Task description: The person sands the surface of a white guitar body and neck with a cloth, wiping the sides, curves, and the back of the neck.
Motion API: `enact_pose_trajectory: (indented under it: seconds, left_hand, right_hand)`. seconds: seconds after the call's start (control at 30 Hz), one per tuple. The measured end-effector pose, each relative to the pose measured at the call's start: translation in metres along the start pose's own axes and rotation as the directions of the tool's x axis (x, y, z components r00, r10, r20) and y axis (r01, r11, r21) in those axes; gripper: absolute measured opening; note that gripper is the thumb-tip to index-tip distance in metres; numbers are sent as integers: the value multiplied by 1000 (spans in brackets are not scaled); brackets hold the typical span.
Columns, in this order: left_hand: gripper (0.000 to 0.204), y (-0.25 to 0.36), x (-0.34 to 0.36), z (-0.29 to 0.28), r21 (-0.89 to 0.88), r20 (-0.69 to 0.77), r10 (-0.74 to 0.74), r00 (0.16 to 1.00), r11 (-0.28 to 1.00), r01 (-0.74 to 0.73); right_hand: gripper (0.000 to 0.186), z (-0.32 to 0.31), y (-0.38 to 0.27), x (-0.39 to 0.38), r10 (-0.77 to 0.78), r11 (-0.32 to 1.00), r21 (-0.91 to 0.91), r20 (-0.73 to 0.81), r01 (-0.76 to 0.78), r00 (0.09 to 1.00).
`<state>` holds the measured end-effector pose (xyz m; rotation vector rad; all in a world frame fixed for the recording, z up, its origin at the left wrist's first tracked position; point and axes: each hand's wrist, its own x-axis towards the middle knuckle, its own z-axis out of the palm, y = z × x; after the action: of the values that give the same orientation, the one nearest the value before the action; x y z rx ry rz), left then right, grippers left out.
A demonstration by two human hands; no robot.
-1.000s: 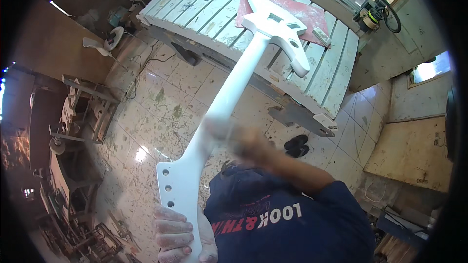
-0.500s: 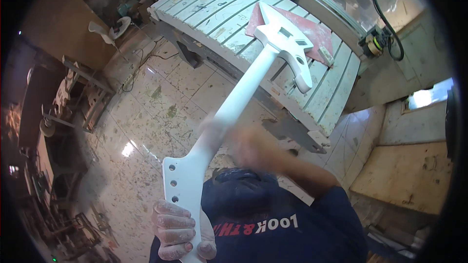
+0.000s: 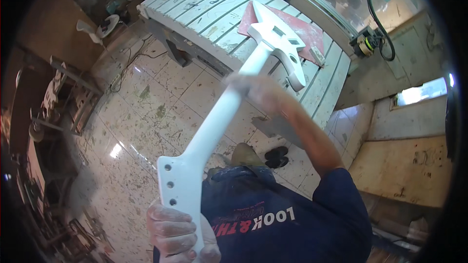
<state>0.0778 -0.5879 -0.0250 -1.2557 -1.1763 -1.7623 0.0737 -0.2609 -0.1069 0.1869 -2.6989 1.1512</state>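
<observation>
Three round holes are lining the flat edge of the headstock on a smooth, white, guitar-shaped piece. Its rounded neck is slanting up to an angular, pointed body with cut-out pockets, which is resting on a dusty pinkish-red sheet over a scuffed, white, slatted counter. The powder-dusted left hand is wrapping its fingers around the headstock's lower end. The right hand is lying across the upper neck; blur is hiding whether its fingers are closing.
</observation>
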Motion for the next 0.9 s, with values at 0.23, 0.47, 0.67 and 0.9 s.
enact_pose_trajectory:
  seconds: [0.23,0.47,0.67,0.9]
  left_hand:
    - [17,-67,89,48,-136,15,253,967,959,-248]
    - [21,-135,175,172,-187,516,377,769,926,-329]
    - [24,-182,186,320,-222,824,427,373,848,-481]
    - [29,-230,158,424,-276,905,410,112,769,-577]
  right_hand:
    - [52,-7,15,25,205,977,114,-282,-179,937]
    - [57,-36,74,44,495,857,451,-591,-248,637]
    - [52,-44,60,60,-56,964,94,-841,248,538]
    - [55,-68,73,87,-31,924,110,-934,367,355]
